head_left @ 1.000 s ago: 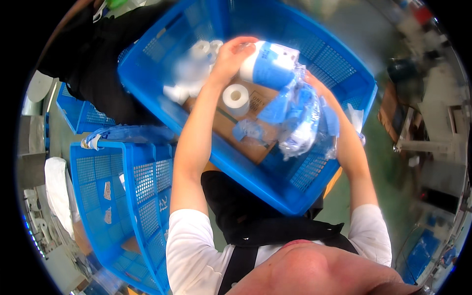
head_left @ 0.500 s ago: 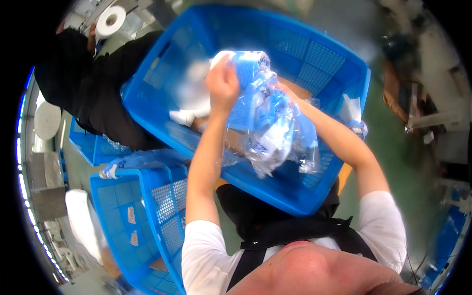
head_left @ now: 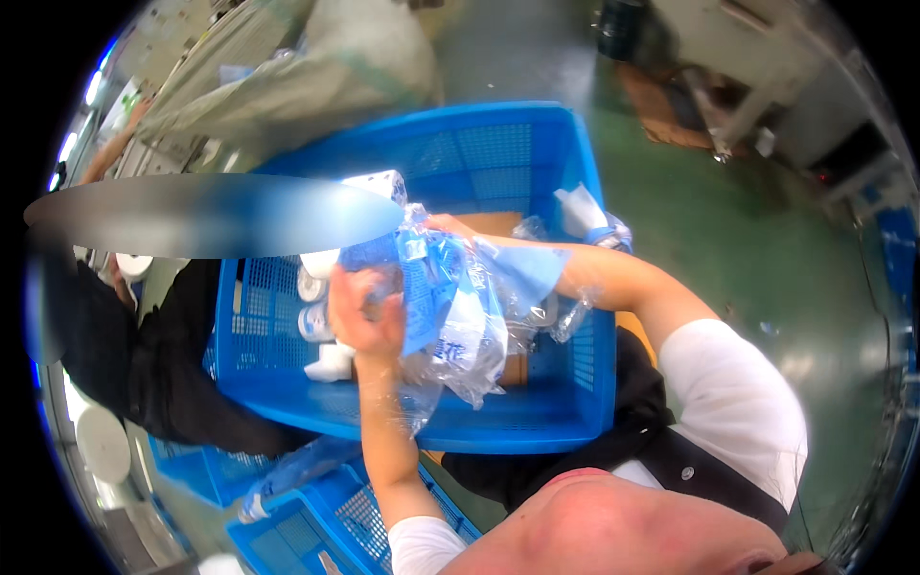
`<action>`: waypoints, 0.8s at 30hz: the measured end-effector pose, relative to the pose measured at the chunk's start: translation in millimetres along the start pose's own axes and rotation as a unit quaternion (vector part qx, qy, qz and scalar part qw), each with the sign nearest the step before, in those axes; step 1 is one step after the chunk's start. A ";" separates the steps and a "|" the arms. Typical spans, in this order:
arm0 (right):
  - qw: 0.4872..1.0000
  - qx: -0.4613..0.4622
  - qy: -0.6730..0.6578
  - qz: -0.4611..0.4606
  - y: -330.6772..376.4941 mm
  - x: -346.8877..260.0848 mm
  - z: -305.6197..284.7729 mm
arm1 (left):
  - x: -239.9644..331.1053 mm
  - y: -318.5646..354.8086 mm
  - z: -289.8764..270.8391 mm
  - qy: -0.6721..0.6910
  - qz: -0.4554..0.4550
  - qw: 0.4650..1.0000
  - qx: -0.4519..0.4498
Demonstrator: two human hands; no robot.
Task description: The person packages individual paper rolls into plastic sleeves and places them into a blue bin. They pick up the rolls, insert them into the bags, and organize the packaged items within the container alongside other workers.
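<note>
A clear plastic bag [head_left: 465, 331] with blue print hangs crumpled over the large blue basket [head_left: 412, 433]. At its top edge is my right hand [head_left: 448, 226], closed on the plastic, with most of its fingers hidden behind the bag. Lower and to the left, my left hand [head_left: 366, 311] sits beside the bag, its fingers half curled with a gap to the thumb. A white pack with dark print [head_left: 385, 185] shows just above the bag. White rolls [head_left: 314, 322] lie in the basket to the left of my left hand.
Brown cardboard [head_left: 503, 224] lies inside the basket, and a crumpled wrapper [head_left: 594, 218] hangs on its right rim. Another blue basket [head_left: 287, 532] stands at lower left. A person in dark clothes [head_left: 168, 359] is close on the left, partly covered by a blurred patch. A large pale sack [head_left: 364, 57] stands behind.
The view has turned, so the basket appears lower and further left. My left hand has come down off the roll pack to the bag's side. My right hand stays on the plastic.
</note>
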State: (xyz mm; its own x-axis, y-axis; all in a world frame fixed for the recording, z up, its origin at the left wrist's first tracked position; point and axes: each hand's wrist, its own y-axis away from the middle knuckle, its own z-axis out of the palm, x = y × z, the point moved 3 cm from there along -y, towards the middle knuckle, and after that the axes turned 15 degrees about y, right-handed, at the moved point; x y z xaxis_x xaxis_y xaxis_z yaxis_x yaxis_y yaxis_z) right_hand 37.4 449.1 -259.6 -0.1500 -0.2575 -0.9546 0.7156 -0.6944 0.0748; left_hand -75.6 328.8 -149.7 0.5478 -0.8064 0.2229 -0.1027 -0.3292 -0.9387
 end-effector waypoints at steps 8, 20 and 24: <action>0.979 -0.120 -0.107 -0.126 -10.9 -10.6 -10.1 | -57.5 7.0 -27.0 0.071 -0.311 0.937 0.145; 0.969 0.074 0.205 -0.120 -1.6 -34.3 -24.6 | -77.1 32.8 3.2 0.374 -0.604 0.658 0.250; 0.956 0.137 0.235 -0.108 3.2 -49.9 -24.9 | -90.5 47.3 4.4 0.472 -0.632 0.574 0.218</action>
State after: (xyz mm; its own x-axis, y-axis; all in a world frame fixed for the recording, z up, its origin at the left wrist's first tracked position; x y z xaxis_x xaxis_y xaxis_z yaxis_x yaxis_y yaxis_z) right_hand 64.2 476.5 -219.0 0.0946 0.1976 -0.9757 0.4880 -0.8635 -0.1275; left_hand -126.3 388.4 -215.4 -0.7598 -0.0325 0.6494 0.2120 -0.9566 0.2001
